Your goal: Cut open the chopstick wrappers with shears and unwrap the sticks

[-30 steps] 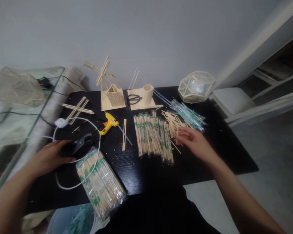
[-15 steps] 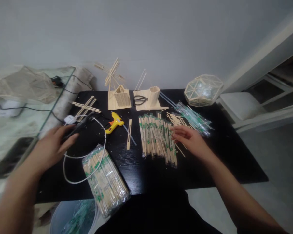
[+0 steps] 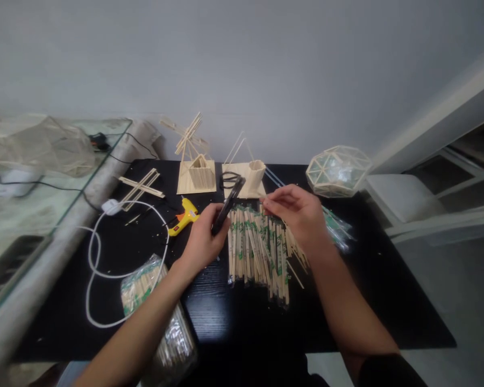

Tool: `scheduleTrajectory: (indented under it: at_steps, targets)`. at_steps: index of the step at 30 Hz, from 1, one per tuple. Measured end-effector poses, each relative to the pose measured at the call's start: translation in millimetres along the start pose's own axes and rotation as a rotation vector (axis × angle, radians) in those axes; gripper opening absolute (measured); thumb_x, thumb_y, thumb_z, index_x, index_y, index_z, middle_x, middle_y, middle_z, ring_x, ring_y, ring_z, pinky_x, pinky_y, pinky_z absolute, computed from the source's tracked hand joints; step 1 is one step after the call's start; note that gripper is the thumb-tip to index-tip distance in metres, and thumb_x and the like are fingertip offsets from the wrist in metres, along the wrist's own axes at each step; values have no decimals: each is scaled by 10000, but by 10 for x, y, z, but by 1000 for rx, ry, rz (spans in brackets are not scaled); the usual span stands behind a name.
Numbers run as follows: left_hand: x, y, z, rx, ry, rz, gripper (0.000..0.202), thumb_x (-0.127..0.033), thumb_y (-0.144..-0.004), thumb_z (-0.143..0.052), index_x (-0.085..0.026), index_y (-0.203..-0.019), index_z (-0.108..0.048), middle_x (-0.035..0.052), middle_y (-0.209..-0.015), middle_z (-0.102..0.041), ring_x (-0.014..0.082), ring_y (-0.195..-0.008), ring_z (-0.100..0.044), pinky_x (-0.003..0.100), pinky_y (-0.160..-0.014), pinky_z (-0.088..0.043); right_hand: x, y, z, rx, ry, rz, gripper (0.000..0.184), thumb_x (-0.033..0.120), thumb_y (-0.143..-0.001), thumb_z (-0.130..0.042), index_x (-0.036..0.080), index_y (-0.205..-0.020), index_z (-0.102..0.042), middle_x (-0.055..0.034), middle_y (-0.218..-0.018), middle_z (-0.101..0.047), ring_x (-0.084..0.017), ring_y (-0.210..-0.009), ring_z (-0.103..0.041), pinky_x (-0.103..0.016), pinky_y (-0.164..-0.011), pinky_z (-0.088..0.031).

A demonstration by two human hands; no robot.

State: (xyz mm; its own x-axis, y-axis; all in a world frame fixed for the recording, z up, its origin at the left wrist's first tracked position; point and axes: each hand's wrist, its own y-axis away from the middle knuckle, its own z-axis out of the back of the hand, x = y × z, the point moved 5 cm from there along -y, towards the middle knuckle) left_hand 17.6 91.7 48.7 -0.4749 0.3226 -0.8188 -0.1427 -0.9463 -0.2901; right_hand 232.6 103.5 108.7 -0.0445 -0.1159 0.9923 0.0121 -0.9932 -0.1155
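A slim black tool [image 3: 228, 207], its exact kind too blurred to tell, is in the closed grip of my left hand [image 3: 205, 234], angled up and away over the middle of the table. My right hand [image 3: 298, 212] pinches what looks like a short thin wooden stick [image 3: 262, 205], just right of the tool's tip; the two do not touch. Below both hands lie wrapped chopsticks [image 3: 252, 247] in clear and green sleeves. Loose thin sticks [image 3: 296, 252] are partly hidden under my right hand. Left of my left hand rests a yellow glue gun [image 3: 184, 216].
Stick-built models on square bases [image 3: 197, 174] [image 3: 253, 180] stand at the back. A stick cross [image 3: 141, 186], a white cable [image 3: 89, 301] and a chopstick pack [image 3: 177, 344] lie left. A faceted stick frame [image 3: 339, 171] sits at the back right, near the table's right edge.
My left hand has brought the black tool from the left side to the middle. My right hand has moved left and away from me, off the loose sticks. The view has tilted slightly up.
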Motion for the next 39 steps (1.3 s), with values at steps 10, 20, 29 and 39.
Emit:
scheduleTrajectory:
  at_steps: [10,20,29,39]
  targets:
    - [290,82,-45,-27,-173,31,196,-310,-979,-606,-239,-1153,-549,54,-988,-695,225,-880,-683,355,-787,-532,-327,-61,-160,174,79,-96,212,349,-885,-765,245,-1064,-812,-23,-903,-812,-186,-816,-757,-398,-835,-644]
    - [277,139,-129,80,-229,-63,217,-219,-939,-624,-234,-1145,-559,64,-1012,-702,233,-907,-696,332,-778,-532,-388,-41,-277,228,70,-126,120,323,-885,-736,220,-944,-747,-1,-851,-765,-144,-719,-700,-317,-730,-606]
    - [278,158,-157,127,-228,-34,91,-257,-939,-634,-227,-971,-554,19,-818,-658,181,-701,-637,287,-642,-464,-335,-9,-185,209,266,-14,251,309,-853,-805,227,-1054,-679,-35,-997,-774,-216,-941,-740,-386,-885,-608]
    - [231,186,-208,167,-340,22,356,-540,-987,-587,-206,-865,-614,10,-705,-633,171,-623,-610,293,-604,-404,-272,-6,-150,372,428,48,498,133,-901,-699,324,-1360,-677,-15,-1077,-776,-189,-832,-734,-418,-862,-630]
